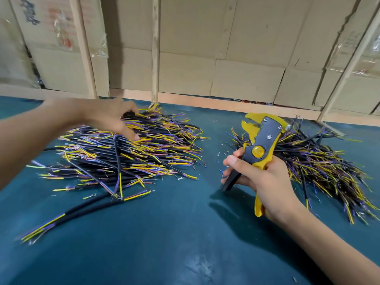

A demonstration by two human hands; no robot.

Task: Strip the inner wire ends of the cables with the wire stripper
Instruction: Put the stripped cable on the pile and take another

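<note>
Right hand [265, 177] gripping yellow wire stripper [260, 145] upright, blurred left hand [111, 118] on left cable pile [123, 157], fingers seemingly curled around cables, grip uncertain, second pile [320, 161] right

Two cable piles [127, 153] [320, 167], one wire stripper [261, 140], two hands [109, 118] [261, 182].

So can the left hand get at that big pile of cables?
Probably yes: the left hand is already down on top of the left pile, with nothing in between. The motion blur hides whether it grips a cable.
</note>
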